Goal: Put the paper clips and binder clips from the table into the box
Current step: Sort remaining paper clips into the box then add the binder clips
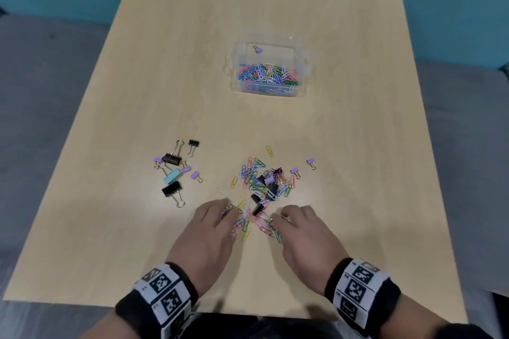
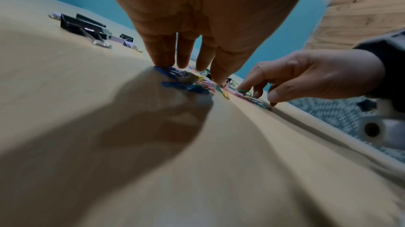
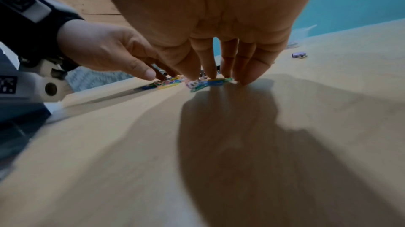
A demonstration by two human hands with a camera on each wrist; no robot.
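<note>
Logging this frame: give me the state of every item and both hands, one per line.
box: open, no lid, partly filled with paper clips plus one purple binder clip.
mixed clip pile: loose on the table, near the hands.
binder clip group: on the table, untouched.
left hand: fingertips down on clips.
right hand: fingertips down on clips.
</note>
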